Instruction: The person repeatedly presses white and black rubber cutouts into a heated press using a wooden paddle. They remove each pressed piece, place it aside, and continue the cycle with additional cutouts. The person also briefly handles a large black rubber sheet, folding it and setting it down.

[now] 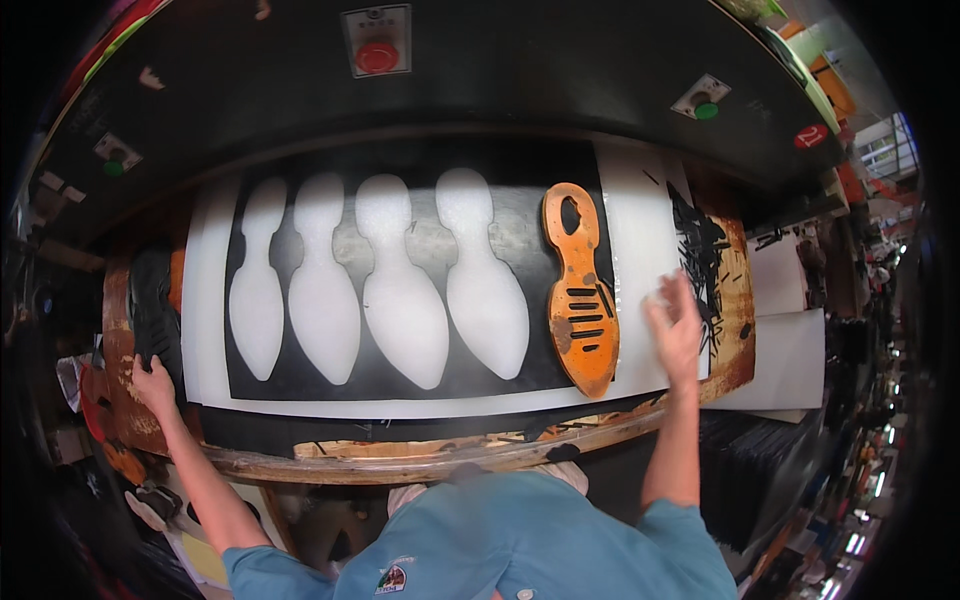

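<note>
At the far left, my left hand [155, 388] grips the lower end of a black sole-shaped piece [152, 300], its slots faintly visible. My right hand [678, 325] is raised over the right part of the white sheet [640, 240], fingers apart, slightly blurred and holding nothing. Between the hands lies a black sheet [415, 385] with several sole-shaped openings, through which white shows. An orange, worn cutting die [577, 265] with a hole at its top and slots across its middle rests upon the black sheet's right end, left of my right hand.
Thin black scraps [700, 245] litter the board's right end. A dark machine beam [520, 70] spans the far side, with a red button [377, 57] and green buttons [706, 110]. The wooden front edge [420, 465] runs before my body. White sheets [775, 360] lie at right.
</note>
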### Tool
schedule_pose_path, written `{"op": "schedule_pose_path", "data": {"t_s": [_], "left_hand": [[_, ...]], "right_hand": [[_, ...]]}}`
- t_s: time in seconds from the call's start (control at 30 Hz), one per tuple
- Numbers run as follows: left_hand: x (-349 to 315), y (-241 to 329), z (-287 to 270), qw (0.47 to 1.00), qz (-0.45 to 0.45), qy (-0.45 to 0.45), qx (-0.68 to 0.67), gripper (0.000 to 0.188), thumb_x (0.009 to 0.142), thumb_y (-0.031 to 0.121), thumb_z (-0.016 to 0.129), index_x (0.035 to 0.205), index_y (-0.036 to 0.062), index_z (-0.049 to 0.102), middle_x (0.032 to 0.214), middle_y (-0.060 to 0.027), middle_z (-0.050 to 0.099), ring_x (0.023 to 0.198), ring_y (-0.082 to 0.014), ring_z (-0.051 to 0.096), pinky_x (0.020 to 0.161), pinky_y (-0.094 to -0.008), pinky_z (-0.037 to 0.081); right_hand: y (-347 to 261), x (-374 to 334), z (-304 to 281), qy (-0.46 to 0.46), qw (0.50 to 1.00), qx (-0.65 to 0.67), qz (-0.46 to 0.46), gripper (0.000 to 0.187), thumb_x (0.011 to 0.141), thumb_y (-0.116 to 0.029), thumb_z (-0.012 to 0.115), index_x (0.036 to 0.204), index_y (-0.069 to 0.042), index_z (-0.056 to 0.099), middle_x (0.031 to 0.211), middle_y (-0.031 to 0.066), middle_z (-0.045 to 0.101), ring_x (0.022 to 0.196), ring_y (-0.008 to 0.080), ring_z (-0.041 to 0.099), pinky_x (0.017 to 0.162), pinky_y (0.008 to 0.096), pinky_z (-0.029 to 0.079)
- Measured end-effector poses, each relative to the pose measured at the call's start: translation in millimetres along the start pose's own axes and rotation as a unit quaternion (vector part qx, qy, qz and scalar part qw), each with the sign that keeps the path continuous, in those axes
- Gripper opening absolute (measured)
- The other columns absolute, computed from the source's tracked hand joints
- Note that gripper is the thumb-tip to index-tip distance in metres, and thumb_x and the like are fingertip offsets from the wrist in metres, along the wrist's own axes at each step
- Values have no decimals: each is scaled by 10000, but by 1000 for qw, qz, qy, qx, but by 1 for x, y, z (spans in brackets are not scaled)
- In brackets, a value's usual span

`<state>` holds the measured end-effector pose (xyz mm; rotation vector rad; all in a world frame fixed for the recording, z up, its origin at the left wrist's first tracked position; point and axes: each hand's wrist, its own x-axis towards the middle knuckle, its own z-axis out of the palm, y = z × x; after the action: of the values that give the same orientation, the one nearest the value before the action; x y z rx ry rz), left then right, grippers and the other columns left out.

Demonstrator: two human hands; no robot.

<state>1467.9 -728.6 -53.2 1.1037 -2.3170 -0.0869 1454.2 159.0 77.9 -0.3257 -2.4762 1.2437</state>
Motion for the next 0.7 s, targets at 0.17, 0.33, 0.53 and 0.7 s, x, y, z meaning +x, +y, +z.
{"op": "schedule_pose_path", "data": {"t_s": [0.17, 0.33, 0.53, 0.7], "left_hand": [[-79, 141, -65, 951, 179, 5, -251, 470, 1074, 197, 643, 1476, -44, 614, 1515, -232, 612, 1426, -363, 568, 1213, -424, 423], [-208, 282, -107, 858, 316, -159, -373, 426, 1050, 106, 649, 1464, 8, 626, 1552, -206, 573, 1494, -373, 496, 1259, -468, 371], [-236, 319, -104, 862, 383, -106, -316, 374, 984, 42, 675, 1357, 28, 667, 1509, -173, 604, 1496, -420, 477, 1264, -551, 327], [-230, 311, -96, 860, 390, -108, -310, 354, 994, 28, 659, 1347, 13, 673, 1508, -173, 603, 1492, -410, 486, 1252, -535, 349]], "right_hand": [[-17, -72, 62, -49, 955, -200, -215, 1053, 753, -383, 950, 1532, 126, 458, 1546, 372, 436, 1382, 535, 465, 1174, 571, 416], [-29, -61, 75, -25, 953, -220, -205, 1047, 681, -354, 963, 1501, 112, 508, 1541, 379, 435, 1378, 526, 470, 1164, 576, 426], [-25, -53, 57, -48, 983, -83, -155, 937, 639, -282, 941, 1453, 51, 617, 1537, 325, 491, 1397, 450, 521, 1179, 502, 447], [-33, -50, -5, -43, 979, 183, -74, 931, 661, -161, 962, 1507, -5, 607, 1612, 257, 492, 1467, 335, 541, 1223, 437, 423]]}}
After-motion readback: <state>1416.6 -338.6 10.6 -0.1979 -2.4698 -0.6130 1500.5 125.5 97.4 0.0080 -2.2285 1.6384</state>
